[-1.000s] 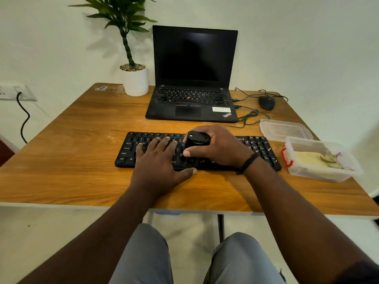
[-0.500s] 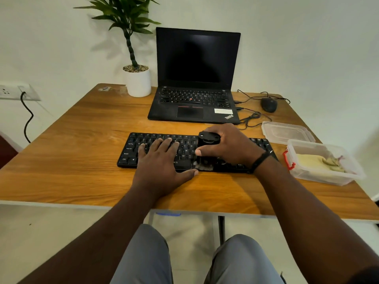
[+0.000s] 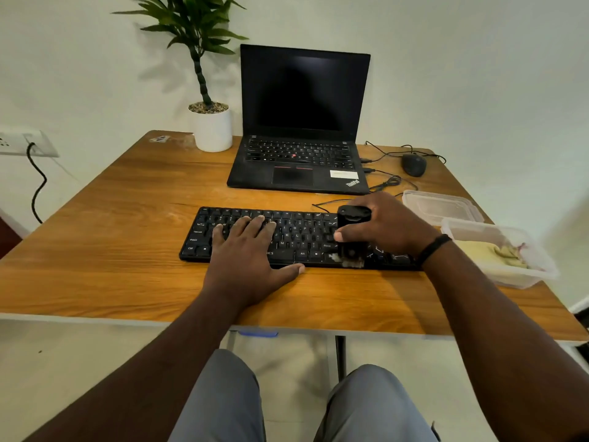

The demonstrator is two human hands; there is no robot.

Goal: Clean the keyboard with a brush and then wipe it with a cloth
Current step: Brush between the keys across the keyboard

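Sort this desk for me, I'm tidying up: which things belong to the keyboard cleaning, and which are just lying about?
In use: keyboard, brush, cloth in its tub.
Lying about: laptop, mouse, plant, lid.

You have a wooden table (image 3: 95, 250) carrying several items outside the work. At its far edge, near the middle, an open black laptop (image 3: 301, 122) stands with a dark screen. Just beside it toward the far left corner sits a potted plant (image 3: 208, 90) in a white pot. Near the far right corner lies a black mouse (image 3: 413, 164), with cables (image 3: 387, 181) running between it and the laptop. On the wall off the table's left edge you see a socket (image 3: 22, 143) with a black cord plugged in.
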